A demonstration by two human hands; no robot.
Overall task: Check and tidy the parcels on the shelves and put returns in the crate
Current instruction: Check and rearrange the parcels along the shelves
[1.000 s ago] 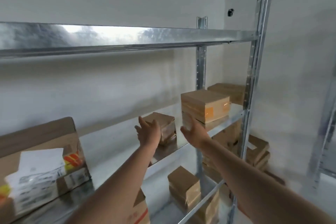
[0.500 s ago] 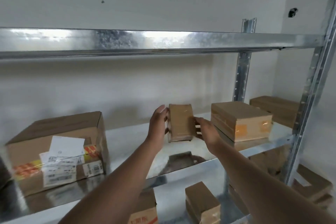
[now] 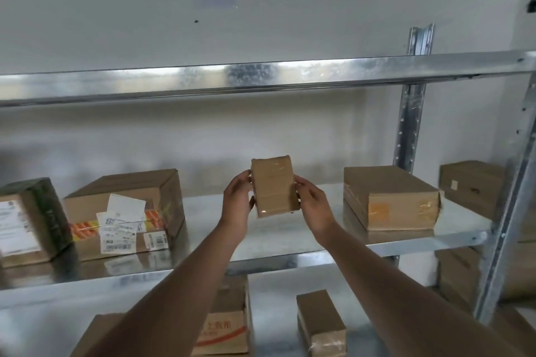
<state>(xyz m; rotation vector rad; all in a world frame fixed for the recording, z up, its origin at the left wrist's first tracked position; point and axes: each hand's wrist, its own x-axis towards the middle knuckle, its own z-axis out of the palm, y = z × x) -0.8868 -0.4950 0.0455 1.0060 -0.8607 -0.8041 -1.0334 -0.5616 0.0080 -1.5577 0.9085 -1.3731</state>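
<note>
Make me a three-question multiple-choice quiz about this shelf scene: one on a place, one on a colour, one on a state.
1. Where is the small taped parcel?
A. on the floor
B. held up above the middle shelf
C. on the top shelf

2. What colour is the patch on the flat parcel at right?
A. orange
B. blue
C. green

3. How is the small taped parcel held?
A. one hand
B. both hands
C. untouched

Answers: 1 B, it hangs clear above the shelf. 2 A, an orange square shows on its front. 3 B, left hand and right hand grip its sides.
</note>
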